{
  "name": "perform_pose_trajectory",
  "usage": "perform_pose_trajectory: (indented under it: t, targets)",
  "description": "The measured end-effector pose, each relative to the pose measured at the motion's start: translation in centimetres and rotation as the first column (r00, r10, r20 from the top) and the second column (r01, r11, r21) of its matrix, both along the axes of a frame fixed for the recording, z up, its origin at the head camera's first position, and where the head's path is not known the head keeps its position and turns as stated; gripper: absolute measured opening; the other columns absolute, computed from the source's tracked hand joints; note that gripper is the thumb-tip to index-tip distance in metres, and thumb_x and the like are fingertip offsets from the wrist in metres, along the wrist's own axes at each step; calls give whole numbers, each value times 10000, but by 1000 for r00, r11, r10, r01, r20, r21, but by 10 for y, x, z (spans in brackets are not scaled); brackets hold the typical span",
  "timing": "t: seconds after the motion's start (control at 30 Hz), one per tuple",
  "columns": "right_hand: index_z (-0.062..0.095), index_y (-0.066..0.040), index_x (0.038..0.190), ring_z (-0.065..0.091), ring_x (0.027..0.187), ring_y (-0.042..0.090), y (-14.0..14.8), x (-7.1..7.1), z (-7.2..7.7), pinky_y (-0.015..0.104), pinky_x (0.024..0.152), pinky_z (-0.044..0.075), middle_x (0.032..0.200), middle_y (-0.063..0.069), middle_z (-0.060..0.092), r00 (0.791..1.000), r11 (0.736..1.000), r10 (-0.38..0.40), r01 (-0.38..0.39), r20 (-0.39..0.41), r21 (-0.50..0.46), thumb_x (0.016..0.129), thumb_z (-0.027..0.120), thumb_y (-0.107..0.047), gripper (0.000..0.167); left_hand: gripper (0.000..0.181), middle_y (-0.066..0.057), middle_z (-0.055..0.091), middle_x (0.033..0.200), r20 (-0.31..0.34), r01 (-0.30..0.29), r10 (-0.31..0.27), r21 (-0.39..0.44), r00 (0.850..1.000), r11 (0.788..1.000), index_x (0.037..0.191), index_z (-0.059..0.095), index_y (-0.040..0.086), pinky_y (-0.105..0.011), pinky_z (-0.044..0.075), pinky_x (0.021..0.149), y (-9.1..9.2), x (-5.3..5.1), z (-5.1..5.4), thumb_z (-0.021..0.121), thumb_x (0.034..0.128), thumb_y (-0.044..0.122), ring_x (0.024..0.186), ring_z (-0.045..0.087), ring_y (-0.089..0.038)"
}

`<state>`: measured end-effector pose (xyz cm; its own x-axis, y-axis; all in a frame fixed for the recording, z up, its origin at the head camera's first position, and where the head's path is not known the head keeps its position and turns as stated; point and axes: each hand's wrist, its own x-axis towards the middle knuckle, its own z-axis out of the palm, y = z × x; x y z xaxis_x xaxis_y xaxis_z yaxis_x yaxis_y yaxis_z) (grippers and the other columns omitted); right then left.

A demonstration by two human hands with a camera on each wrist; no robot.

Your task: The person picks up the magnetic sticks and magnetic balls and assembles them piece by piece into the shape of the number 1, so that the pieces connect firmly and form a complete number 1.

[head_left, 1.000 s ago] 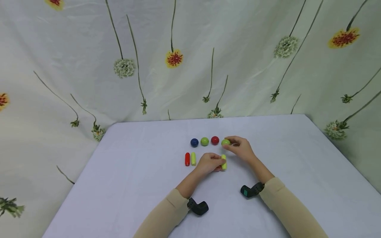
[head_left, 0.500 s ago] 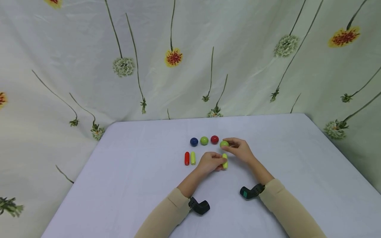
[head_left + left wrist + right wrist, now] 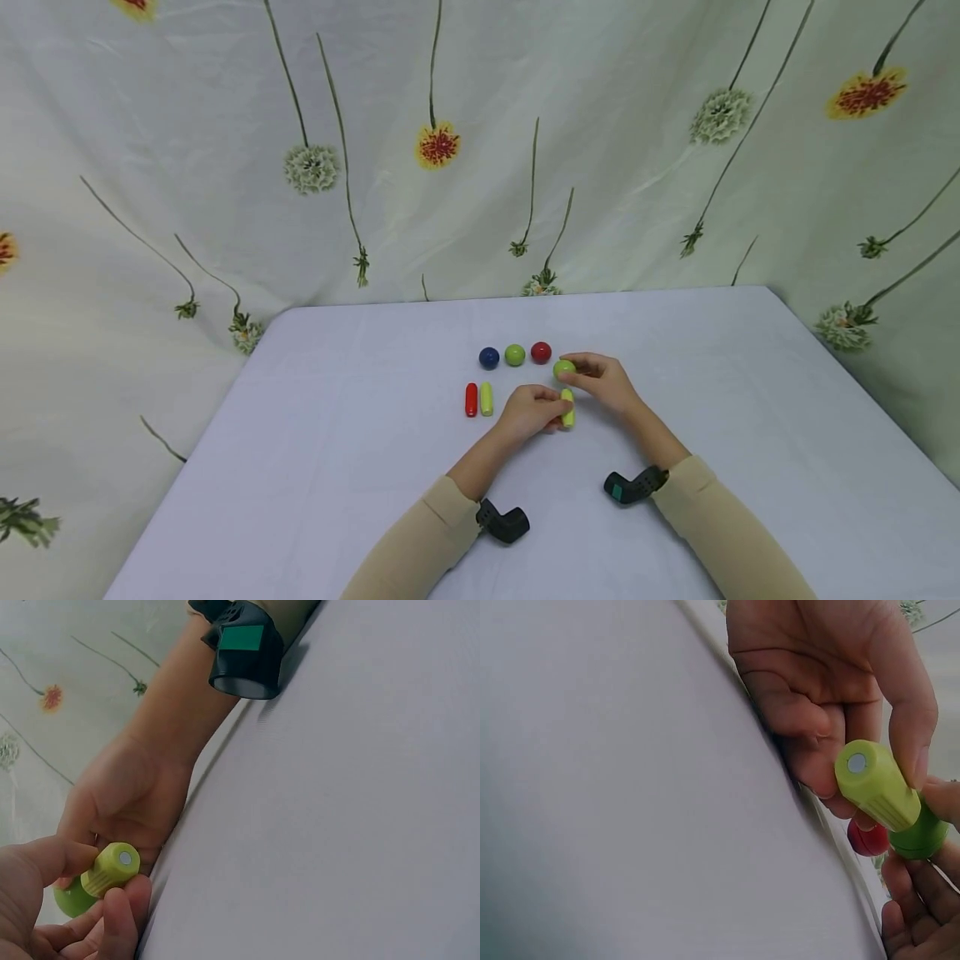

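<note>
My left hand [image 3: 528, 410] pinches a yellow-green magnetic rod [image 3: 567, 410] between thumb and fingers. A pale round disc shows in the rod's near end in the right wrist view, where the rod [image 3: 877, 784] is seen close up. Just beyond its far end, my right hand [image 3: 606, 383] pinches a green ball [image 3: 564, 368] between thumb and fingertips. In both wrist views the ball [image 3: 919, 836] [image 3: 75, 898] lies partly behind the rod. Rod and ball are very close; I cannot tell whether they touch.
A blue ball [image 3: 489, 358], another green ball [image 3: 514, 355] and a red ball [image 3: 541, 352] lie in a row behind the hands. Left of my left hand are a red rod [image 3: 471, 400] and a second yellow-green rod [image 3: 487, 399]. A white cloth covers the table [image 3: 337, 417].
My right hand has brought the green ball slightly nearer and left, closer to the rod's far end. The left hand has shifted a little to the right with its rod.
</note>
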<state>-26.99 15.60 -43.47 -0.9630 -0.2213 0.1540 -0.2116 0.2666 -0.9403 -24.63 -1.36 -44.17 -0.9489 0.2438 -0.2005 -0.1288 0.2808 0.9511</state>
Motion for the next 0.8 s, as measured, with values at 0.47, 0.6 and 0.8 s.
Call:
perform_pose_trajectory:
  t: [0.47,0.6,0.8]
  targets:
    - [646,1,1231,611,1019,208,4,-12,-24,276,860,476,1169,134,665,999,999,-20,22,37,-47,879,741,-235,434,256,-10,653,712,-20,7,-7,15,1000,1000,1034,680,-25,-181,482,572,0,1,-2,700,894,188,622,582,-69]
    - [645,3,1230,610,1018,203,5,-12,-24,271,861,477,1166,134,667,999,999,-13,15,39,-43,885,734,-230,425,269,-14,650,708,-28,0,0,22,1000,1000,1046,671,-37,-180,481,566,0,0,-2,698,892,181,613,581,-73]
    - [642,15,1229,616,1005,167,5,-12,-24,253,853,479,1162,129,670,999,999,-13,14,37,-39,890,730,-224,424,277,-14,651,707,-31,-14,15,26,999,1000,1043,666,-35,-183,486,563,1,-2,-4,704,887,189,609,586,-74]
